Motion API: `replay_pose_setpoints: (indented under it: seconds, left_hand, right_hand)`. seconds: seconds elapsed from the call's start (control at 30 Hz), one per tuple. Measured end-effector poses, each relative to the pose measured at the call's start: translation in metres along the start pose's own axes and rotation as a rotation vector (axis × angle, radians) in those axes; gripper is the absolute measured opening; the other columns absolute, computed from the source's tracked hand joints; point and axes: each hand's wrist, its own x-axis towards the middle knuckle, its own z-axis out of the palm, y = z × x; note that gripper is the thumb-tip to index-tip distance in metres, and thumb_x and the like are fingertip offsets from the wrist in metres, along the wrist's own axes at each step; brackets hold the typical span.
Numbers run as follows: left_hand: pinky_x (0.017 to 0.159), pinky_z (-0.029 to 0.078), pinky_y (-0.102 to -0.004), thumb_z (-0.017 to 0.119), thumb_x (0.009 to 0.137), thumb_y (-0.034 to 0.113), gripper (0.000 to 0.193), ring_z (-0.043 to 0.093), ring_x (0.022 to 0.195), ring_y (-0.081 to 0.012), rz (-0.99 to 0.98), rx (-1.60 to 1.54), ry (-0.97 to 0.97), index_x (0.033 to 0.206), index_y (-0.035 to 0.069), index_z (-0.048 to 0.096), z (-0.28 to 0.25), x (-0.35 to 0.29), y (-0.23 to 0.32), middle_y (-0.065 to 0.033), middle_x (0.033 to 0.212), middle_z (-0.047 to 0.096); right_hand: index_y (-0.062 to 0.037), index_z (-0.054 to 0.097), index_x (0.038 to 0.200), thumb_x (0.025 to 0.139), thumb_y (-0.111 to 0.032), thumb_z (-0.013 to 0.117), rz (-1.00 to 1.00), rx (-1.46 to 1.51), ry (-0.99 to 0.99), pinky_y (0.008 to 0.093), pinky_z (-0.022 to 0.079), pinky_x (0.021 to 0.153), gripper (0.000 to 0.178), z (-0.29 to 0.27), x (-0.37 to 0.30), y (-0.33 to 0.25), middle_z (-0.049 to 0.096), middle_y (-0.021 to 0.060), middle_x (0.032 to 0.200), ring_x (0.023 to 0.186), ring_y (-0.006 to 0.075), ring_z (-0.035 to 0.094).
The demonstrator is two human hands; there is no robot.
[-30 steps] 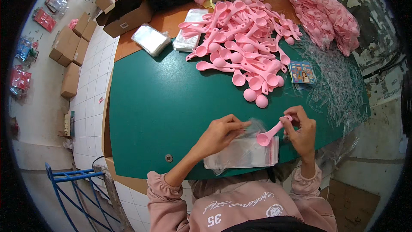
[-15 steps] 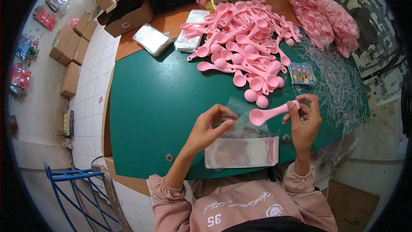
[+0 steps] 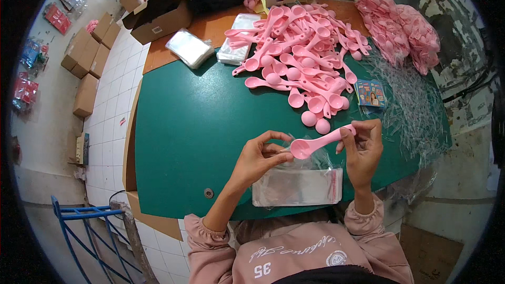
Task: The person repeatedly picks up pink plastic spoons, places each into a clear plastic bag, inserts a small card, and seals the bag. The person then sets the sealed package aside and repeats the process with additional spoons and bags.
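A pink measuring spoon [image 3: 322,142] is held by its handle end in my right hand [image 3: 363,152], fingers pinched on it. The bowl points left and reaches the fingertips of my left hand [image 3: 255,159]. That hand pinches a clear plastic bag [image 3: 311,164], which hangs crumpled under the spoon. Whether the bowl is inside the bag's mouth or only beside it, I cannot tell. Just below lies a stack of flat clear bags [image 3: 294,186] at the table's near edge. Beyond my hands spreads a large heap of pink spoons [image 3: 307,55].
The green table mat [image 3: 184,121] carries printed cards [image 3: 370,94] and a tangle of clear plastic strips [image 3: 413,110] on the right. Bagged pink spoons [image 3: 384,21] sit at the back right. Packs of clear bags [image 3: 189,49] and an open cardboard box [image 3: 160,21] are at the back left.
My right hand has brought the spoon left, so its bowl now meets my left fingertips. The left thumb and fingers have closed together, and the clear bag has shifted under the spoon.
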Motion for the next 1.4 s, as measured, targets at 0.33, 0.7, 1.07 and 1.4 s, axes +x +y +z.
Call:
replay_pose_setpoints:
  seconds: [0.33, 0.7, 1.07, 1.4]
  left_hand:
    - [0.074, 0.048, -0.026, 0.064, 0.078, 0.005, 0.042, 0.061, 0.083, -0.0121, 0.001, 0.12, -0.17, 0.117, -0.001, 0.049, -0.003, -0.002, 0.004, -0.0097, 0.091, 0.064]
    - [0.077, 0.044, -0.0241, 0.049, 0.09, 0.016, 0.027, 0.056, 0.085, -0.01, 0.048, 0.061, -0.112, 0.109, -0.002, 0.055, -0.004, -0.002, 0.004, -0.0064, 0.091, 0.063]
    - [0.063, 0.046, -0.0198, 0.04, 0.094, 0.025, 0.032, 0.058, 0.074, -0.0085, 0.064, 0.002, -0.12, 0.098, -0.002, 0.059, -0.006, 0.001, 0.011, -0.0111, 0.09, 0.064]
    - [0.061, 0.045, -0.018, 0.039, 0.095, 0.023, 0.029, 0.06, 0.079, -0.01, 0.03, -0.162, -0.035, 0.107, 0.0, 0.054, -0.008, -0.004, 0.015, -0.0115, 0.093, 0.064]
  right_hand:
    - [-0.0003, 0.048, 0.09, 0.08, -0.008, 0.063, -0.024, -0.088, -0.054, 0.0199, 0.044, 0.048, 0.02, 0.013, -0.002, 0.0, 0.058, 0.0055, 0.071, 0.056, 0.0068, 0.055]
    - [0.0017, 0.047, 0.093, 0.086, -0.006, 0.053, 0.173, 0.018, -0.383, 0.0206, 0.046, 0.054, 0.012, 0.018, 0.001, -0.002, 0.058, 0.0069, 0.074, 0.062, 0.0076, 0.055]
    - [-0.0042, 0.06, 0.09, 0.088, -0.03, 0.05, -0.326, -0.232, -0.609, 0.0316, 0.042, 0.078, 0.027, -0.001, 0.033, 0.024, 0.057, 0.0111, 0.097, 0.085, 0.0204, 0.054]
    - [0.0028, 0.059, 0.088, 0.07, -0.023, 0.068, 0.227, -1.102, -0.039, 0.0377, 0.045, 0.069, 0.033, -0.141, 0.127, 0.107, 0.06, 0.0166, 0.079, 0.074, 0.0299, 0.059]
